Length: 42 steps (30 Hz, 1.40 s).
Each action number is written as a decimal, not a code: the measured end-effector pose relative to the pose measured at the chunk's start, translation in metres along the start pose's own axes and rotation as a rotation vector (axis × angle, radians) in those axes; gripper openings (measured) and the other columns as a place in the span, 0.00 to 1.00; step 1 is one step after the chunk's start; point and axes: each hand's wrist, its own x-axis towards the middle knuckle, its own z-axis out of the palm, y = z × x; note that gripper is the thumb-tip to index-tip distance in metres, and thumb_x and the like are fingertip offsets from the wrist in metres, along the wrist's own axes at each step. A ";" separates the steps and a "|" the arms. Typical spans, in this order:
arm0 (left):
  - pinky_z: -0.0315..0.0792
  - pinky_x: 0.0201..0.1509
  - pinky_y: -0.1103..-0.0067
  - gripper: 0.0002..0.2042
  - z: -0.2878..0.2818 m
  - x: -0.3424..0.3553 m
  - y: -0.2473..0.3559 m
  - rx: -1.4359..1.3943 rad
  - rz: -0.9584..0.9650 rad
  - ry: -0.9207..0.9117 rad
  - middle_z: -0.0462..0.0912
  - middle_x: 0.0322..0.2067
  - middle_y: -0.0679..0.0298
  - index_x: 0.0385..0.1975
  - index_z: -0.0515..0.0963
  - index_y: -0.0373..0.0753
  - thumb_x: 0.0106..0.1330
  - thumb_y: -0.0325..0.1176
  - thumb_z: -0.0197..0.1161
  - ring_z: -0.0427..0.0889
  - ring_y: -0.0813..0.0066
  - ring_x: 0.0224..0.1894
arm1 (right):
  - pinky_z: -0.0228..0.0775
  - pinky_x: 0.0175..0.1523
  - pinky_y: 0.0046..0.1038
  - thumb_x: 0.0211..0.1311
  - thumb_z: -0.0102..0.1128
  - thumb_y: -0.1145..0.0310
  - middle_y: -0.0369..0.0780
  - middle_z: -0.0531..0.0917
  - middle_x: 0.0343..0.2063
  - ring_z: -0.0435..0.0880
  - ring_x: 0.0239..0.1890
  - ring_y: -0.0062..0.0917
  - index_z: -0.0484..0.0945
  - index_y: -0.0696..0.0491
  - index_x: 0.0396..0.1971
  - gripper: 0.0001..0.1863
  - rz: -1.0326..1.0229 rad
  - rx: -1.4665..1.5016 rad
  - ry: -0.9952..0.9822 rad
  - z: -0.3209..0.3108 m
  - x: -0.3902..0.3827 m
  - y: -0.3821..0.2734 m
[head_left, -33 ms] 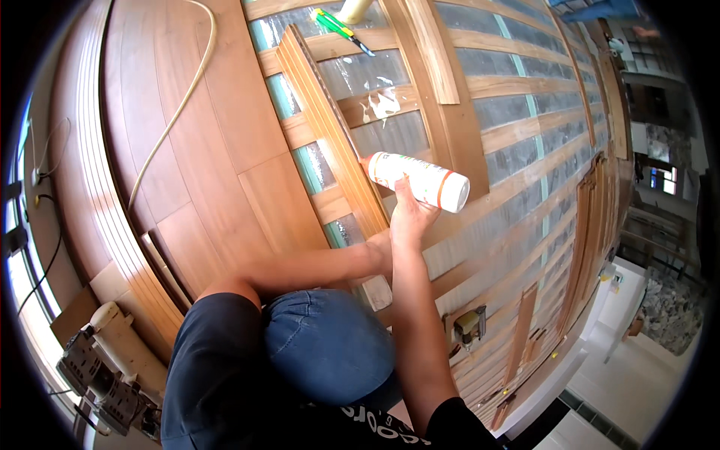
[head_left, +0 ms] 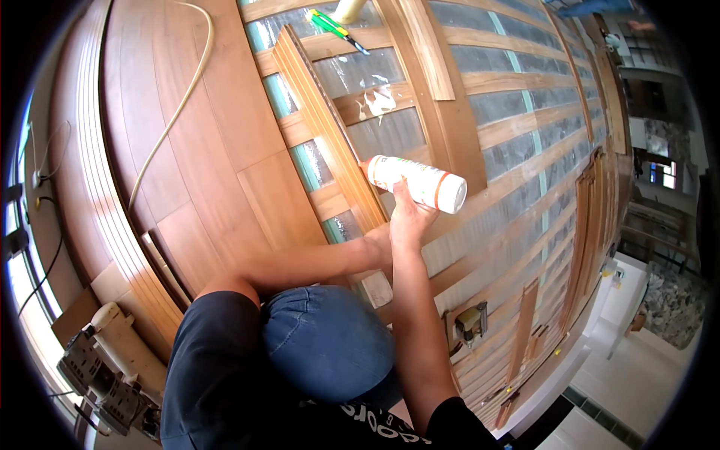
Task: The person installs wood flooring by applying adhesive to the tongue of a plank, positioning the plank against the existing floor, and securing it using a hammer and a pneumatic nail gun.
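My right hand (head_left: 412, 221) is closed around a white glue bottle (head_left: 420, 182) with an orange band. The bottle lies nearly on its side, its orange nozzle (head_left: 364, 166) pointing left at the edge of a narrow grooved wood board (head_left: 319, 112). Whether the nozzle touches the edge I cannot make out. My left forearm (head_left: 315, 260) crosses toward the board's near end. There my left hand (head_left: 380, 240) is mostly behind my right forearm, its fingers hidden. The board rests slantwise across pale wood battens (head_left: 298, 131).
Finished brown flooring (head_left: 217, 135) covers the left, with a pale hose (head_left: 180, 109) across it. A green utility knife (head_left: 330, 26) lies beyond the board, near spilled white glue (head_left: 379, 101). A nail gun (head_left: 471, 322) rests at right. A compressor (head_left: 112, 375) stands lower left.
The view has shifted very slightly. Both arms and the glue bottle hold nearly the same position against the board.
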 end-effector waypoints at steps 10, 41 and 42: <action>0.67 0.70 0.61 0.18 0.006 -0.004 0.041 0.943 -0.051 -0.105 0.84 0.56 0.63 0.55 0.83 0.43 0.68 0.39 0.58 0.79 0.62 0.62 | 0.79 0.57 0.31 0.58 0.71 0.82 0.40 0.86 0.46 0.86 0.48 0.26 0.78 0.62 0.51 0.20 0.015 -0.096 -0.061 -0.108 -0.053 -0.032; 0.72 0.64 0.72 0.05 -0.085 -0.023 0.014 0.993 -0.136 0.216 0.86 0.40 0.68 0.34 0.85 0.46 0.65 0.37 0.65 0.81 0.68 0.54 | 0.76 0.63 0.34 0.66 0.70 0.77 0.38 0.83 0.53 0.82 0.56 0.26 0.76 0.54 0.57 0.21 0.357 0.343 0.042 -0.136 -0.051 0.010; 0.73 0.63 0.71 0.07 -0.084 -0.023 0.013 1.001 -0.119 0.233 0.86 0.39 0.68 0.36 0.85 0.45 0.64 0.39 0.68 0.81 0.67 0.54 | 0.76 0.63 0.34 0.66 0.70 0.77 0.38 0.83 0.53 0.82 0.56 0.26 0.76 0.54 0.57 0.21 0.355 0.348 0.050 -0.137 -0.053 0.010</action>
